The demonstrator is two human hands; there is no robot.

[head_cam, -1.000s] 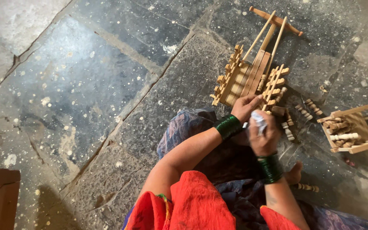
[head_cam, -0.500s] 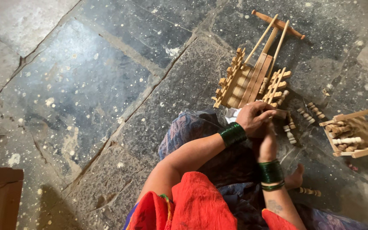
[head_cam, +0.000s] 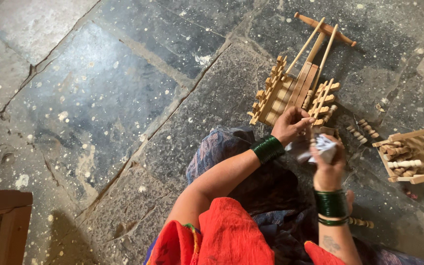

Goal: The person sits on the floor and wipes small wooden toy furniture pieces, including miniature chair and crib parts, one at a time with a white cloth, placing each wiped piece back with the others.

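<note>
Stone floor; hand-hidden crumpled paper

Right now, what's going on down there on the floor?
A person sits on the stone floor. The left hand rests on a wooden toy cart lying in front of them. The right hand grips a crumpled white cloth beside it. A second cart and loose spindles lie to the right.

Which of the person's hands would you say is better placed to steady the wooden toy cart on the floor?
Probably the left hand: its fingers already rest at the near edge of the wooden toy cart, while the right hand is occupied gripping a crumpled white paper.
</note>
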